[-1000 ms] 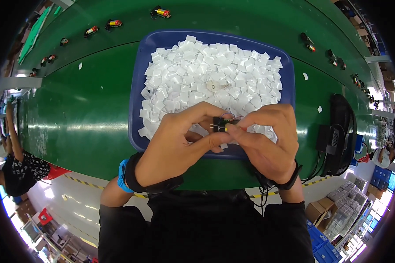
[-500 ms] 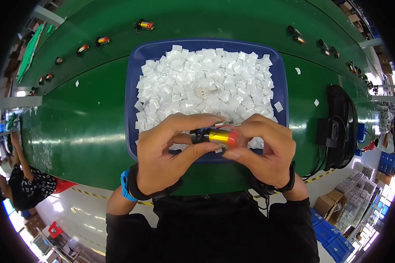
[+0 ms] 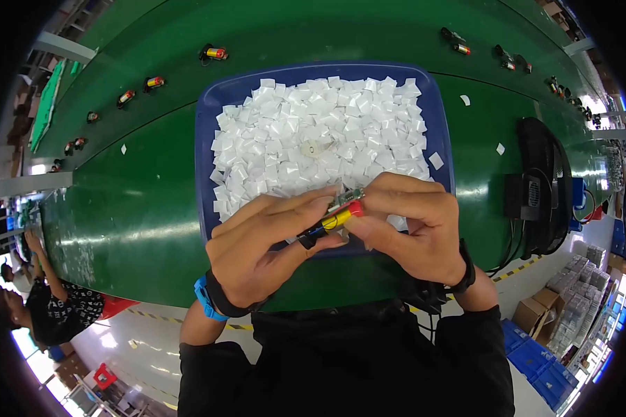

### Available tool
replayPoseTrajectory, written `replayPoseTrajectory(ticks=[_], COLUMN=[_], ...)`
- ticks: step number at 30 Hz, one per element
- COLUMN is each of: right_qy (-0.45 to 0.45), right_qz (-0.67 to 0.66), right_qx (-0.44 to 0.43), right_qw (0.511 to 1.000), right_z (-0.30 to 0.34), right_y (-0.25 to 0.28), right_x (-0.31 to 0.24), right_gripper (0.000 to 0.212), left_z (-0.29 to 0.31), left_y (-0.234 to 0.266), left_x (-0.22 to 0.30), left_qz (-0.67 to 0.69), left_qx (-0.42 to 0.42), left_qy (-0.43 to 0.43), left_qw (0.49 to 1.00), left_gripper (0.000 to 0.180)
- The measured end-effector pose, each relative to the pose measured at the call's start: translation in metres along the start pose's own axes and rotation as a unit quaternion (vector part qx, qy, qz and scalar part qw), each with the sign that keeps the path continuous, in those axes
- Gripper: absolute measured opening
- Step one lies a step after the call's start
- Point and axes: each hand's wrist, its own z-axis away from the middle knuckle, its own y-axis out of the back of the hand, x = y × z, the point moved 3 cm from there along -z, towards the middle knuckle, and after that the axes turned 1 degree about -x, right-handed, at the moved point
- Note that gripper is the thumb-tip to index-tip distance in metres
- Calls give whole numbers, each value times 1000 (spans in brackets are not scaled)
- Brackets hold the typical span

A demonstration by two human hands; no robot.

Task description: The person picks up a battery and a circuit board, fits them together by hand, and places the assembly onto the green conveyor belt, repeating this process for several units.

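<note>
Head view, looking down at two bare hands meeting over the near edge of a blue plastic tray that rests on a long green desk. The left hand and the right hand together hold a small yellow cylindrical battery with a red end and a black end; each grip is closed on it, fingertips pinching from either side. A small green circuit strip lies against the battery's upper side, under the right thumb and forefinger. The battery sits tilted, red end higher and to the right, just above the tray's near rim.

The tray is filled with a heap of small white square paper pieces. A few loose white squares lie on the green desk beside it. Several more small batteries lie spaced along the far part of the desk. A blue wristband circles the left wrist, a black band the right. A black device with cables stands at the right. Another person in dark clothing is at far left.
</note>
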Motion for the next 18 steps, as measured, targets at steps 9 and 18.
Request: replayPoseTrajectory(ticks=[9, 18], right_qy=[-10, -48], right_qz=[-34, -58], right_qx=[-25, -35], right_qw=[999, 997], right_z=[-1, 0], right_y=[-2, -4], right_x=[6, 6], right_gripper=[16, 14], left_z=[0, -4], left_y=[-1, 1], left_x=[6, 10], left_qz=[-88, -117], left_qx=[-10, -36], left_qy=[-5, -27], left_qw=[996, 992], left_gripper=[45, 38])
